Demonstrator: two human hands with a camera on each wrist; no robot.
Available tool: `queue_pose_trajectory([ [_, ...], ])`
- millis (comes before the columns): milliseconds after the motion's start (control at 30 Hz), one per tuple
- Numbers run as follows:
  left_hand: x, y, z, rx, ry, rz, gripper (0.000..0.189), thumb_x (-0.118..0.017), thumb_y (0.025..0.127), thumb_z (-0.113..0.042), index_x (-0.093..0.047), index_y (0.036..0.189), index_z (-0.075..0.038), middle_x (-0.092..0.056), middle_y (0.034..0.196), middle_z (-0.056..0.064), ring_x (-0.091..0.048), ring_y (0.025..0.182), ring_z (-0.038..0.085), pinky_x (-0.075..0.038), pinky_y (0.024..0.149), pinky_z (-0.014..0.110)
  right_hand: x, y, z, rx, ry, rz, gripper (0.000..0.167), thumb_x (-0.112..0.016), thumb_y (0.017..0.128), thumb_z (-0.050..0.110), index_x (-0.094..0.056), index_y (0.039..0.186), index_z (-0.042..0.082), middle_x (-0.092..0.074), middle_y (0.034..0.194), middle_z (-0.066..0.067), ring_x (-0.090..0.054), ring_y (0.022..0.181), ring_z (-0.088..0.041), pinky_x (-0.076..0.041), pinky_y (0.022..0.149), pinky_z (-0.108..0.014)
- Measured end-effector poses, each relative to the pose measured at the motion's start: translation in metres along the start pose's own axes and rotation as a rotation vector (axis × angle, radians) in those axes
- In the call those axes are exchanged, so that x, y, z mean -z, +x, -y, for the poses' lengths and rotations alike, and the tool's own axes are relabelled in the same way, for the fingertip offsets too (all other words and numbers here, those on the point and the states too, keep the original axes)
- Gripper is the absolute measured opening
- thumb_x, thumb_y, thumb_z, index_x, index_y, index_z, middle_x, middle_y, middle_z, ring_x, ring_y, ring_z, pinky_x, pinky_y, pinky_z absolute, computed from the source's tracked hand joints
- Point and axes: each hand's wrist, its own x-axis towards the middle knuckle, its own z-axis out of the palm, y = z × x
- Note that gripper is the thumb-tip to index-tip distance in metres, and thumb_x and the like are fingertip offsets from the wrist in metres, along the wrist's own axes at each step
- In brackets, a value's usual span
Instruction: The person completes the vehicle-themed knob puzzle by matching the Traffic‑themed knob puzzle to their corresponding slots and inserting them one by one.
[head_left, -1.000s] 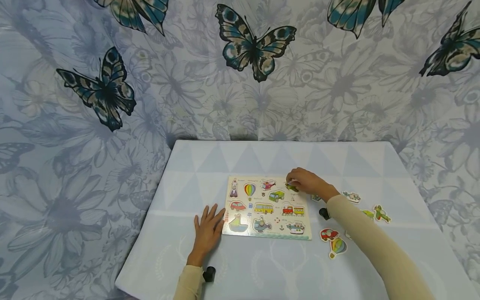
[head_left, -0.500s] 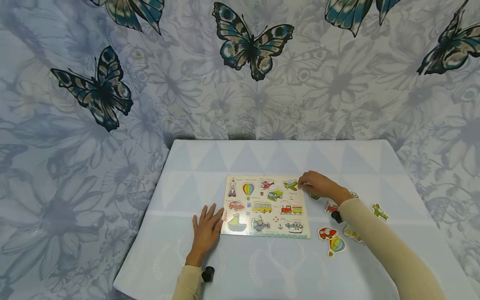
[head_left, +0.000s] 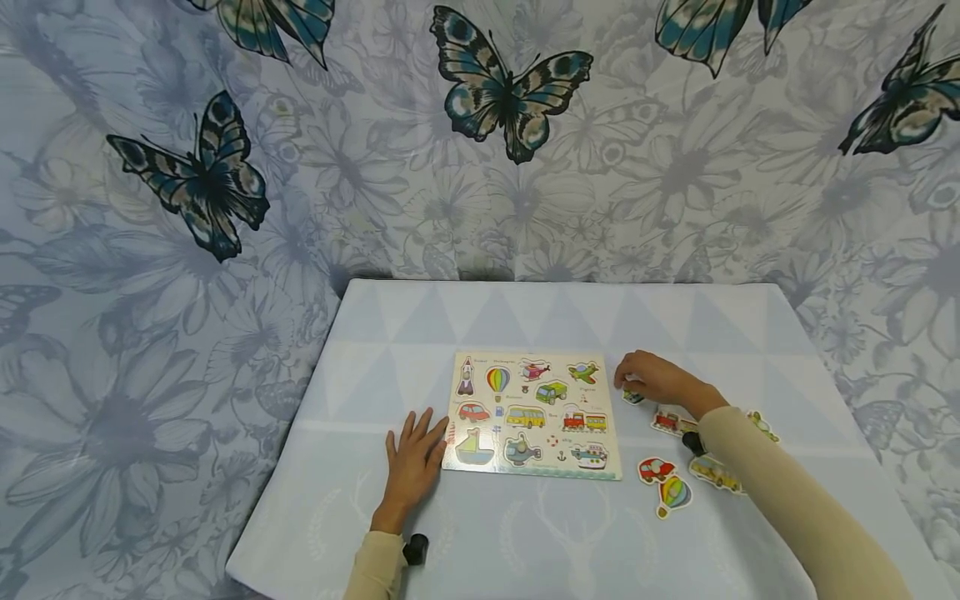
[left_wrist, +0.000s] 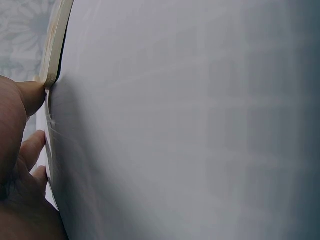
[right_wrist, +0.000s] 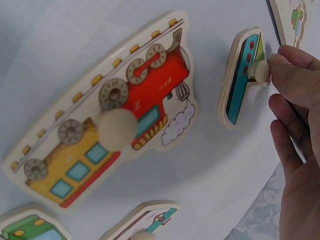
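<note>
A wooden puzzle board (head_left: 536,479) printed with vehicles lies mid-table. My left hand (head_left: 411,462) rests flat at its left edge, fingers spread; in the left wrist view, the thumb (left_wrist: 32,96) touches the board's corner (left_wrist: 52,65). Just right of the board, my right hand (head_left: 663,382) is lowered over a ship puzzle piece (right_wrist: 239,82) with a teal hull. Thumb and forefinger (right_wrist: 295,72) pinch its wooden knob (right_wrist: 259,71), the other fingers loosely bent. This piece is partly hidden by the hand in the head view.
Loose knobbed pieces lie right of the board: a train (right_wrist: 155,87), a red car (head_left: 656,469), a balloon (head_left: 674,493), a yellow bus (head_left: 714,475) and a green one (head_left: 761,425). The right forearm covers part of this area. A patterned wall stands behind the table.
My right hand has left the airplane picture at the board's upper right corner and moved right, down to the ship piece. The left hand stays in place.
</note>
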Motion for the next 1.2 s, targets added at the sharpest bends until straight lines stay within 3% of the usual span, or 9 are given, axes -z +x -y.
queue_pose_trajectory([
  [467,0.001,0.000,-0.002,0.002,0.003,-0.002,0.042,-0.058,0.100,-0.029,-0.061,0.140,-0.017,-0.047,0.154,0.014,-0.027,0.149,0.045,-0.008,0.112,0.076,0.006,-0.018,-0.004,-0.005,-0.005,0.023,0.009,-0.070,0.093,0.012,-0.075,0.098,0.018,-0.069,0.101,0.004,-0.062,0.097,-0.022,-0.051,0.087,-0.047],
  [833,0.001,-0.001,-0.001,0.012,0.009,0.006,0.042,-0.057,0.101,-0.030,-0.061,0.140,-0.017,-0.046,0.155,0.014,-0.027,0.149,0.045,-0.008,0.112,0.076,0.004,-0.027,-0.003,-0.038,-0.006,0.055,0.014,-0.069,0.093,0.006,-0.073,0.100,0.017,-0.067,0.101,0.003,-0.059,0.095,-0.020,-0.051,0.082,-0.043],
  [1200,0.002,-0.001,-0.003,0.003,-0.003,0.003,0.041,-0.058,0.101,-0.028,-0.061,0.140,-0.016,-0.046,0.154,0.015,-0.026,0.149,0.046,-0.007,0.111,0.076,0.005,-0.025,0.004,0.015,0.006,0.022,0.019,-0.069,0.091,-0.002,-0.075,0.099,0.014,-0.068,0.100,0.000,-0.061,0.094,-0.021,-0.052,0.081,-0.043],
])
